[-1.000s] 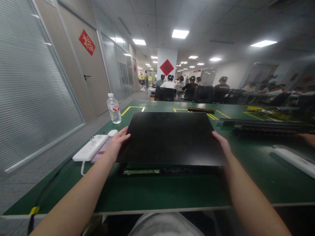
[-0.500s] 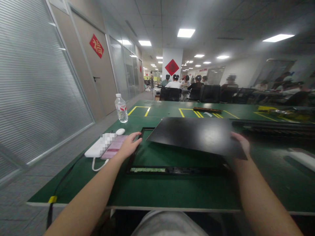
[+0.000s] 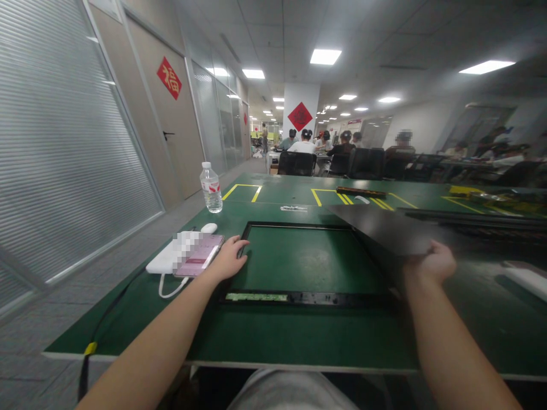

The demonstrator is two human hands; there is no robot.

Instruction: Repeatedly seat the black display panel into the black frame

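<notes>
On the table lies a rectangular black frame (image 3: 299,226), with a green strip, seemingly a circuit board, along its near side. My left hand (image 3: 231,257) rests at the frame's left bar, thumb and fingers apart. A thin, flat black panel (image 3: 384,228) is lifted and tilted over the frame's right part, hiding some of it. Gripping the panel's right edge is my right hand (image 3: 436,263), its fingers closed. Motion blurs the panel's lower part.
A phone (image 3: 199,259) on a white cable lies beside a white box (image 3: 164,256) and a white mouse-like object (image 3: 209,228). A water bottle (image 3: 211,191) stands behind them. Long black parts (image 3: 491,225) lie at right. Several people sit at tables farther back.
My right hand has moved right with the panel, which now tilts more steeply and uncovers most of the frame's opening. My left hand stays at the frame's left side, fingers slightly more curled.
</notes>
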